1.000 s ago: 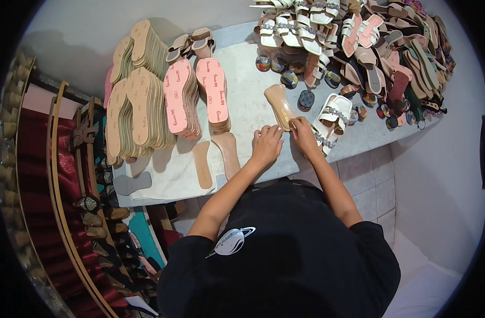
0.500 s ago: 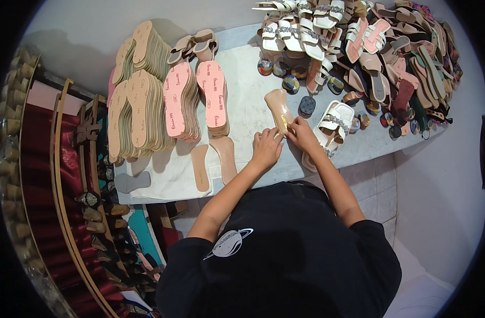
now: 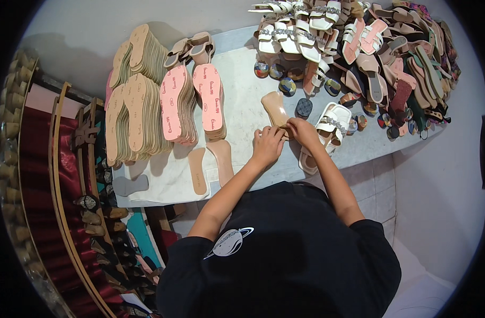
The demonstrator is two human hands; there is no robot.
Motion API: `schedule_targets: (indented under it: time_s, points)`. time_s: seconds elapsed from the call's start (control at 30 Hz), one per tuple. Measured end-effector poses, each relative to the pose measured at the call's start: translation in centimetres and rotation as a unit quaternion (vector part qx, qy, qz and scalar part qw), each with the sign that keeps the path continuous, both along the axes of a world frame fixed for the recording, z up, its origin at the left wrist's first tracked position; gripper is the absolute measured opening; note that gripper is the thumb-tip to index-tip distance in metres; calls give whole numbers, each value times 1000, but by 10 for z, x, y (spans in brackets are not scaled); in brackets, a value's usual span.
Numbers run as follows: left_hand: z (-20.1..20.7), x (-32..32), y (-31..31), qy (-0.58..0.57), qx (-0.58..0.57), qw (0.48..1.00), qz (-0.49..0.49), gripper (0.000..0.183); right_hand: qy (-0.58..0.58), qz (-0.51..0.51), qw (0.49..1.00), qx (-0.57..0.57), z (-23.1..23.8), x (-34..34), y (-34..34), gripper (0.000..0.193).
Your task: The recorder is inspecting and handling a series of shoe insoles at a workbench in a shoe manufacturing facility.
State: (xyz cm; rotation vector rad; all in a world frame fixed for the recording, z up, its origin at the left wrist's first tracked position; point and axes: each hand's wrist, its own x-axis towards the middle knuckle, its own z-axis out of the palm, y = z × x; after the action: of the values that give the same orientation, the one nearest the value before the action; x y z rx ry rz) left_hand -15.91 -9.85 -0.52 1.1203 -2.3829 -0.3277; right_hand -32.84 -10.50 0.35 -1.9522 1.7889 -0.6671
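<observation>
A glossy tan shoe insole [image 3: 274,107] lies on the table in front of me, its wide end pointing away. My left hand [image 3: 268,146] is at its near end, fingers bent and closed on the left edge. My right hand [image 3: 304,133] pinches the same end from the right side. The fingers cover most of that narrow end. Just right of the insole sits a small dark round piece [image 3: 304,107]. A white strappy sandal [image 3: 333,124] with a silvery trim stands close to my right wrist, partly behind it.
Stacked tan soles [image 3: 144,114] and pink printed soles [image 3: 208,100] stand on the left of the table [image 3: 241,74]. Two loose tan insoles [image 3: 198,170] and a grey one [image 3: 131,185] lie nearer. Piled sandals [image 3: 377,77] fill the right. A shoe rack [image 3: 83,175] is at far left.
The yellow mark on the insole, visible before, is now out of sight. My fingers have shifted slightly at the insole's near end, and the whole view has moved a little.
</observation>
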Motion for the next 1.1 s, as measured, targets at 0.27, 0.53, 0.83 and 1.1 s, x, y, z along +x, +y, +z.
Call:
schedule_targets:
  time_s: [0.27,0.53,0.83,1.1]
  points:
    - [-2,-8,-9,-33,17,999,13,16,-157,-82,983,-57,8,-6,-18,15]
    - [21,-11,-42,107,161,973,127,30,-292,-96,941,-145,37,5,-20,12]
    - [35,-7,-47,415,262,864,110,26,-226,33,955,-187,31,29,24,16]
    - [48,43,-5,392,299,859,137,32,-463,36,885,-12,27,57,15,41]
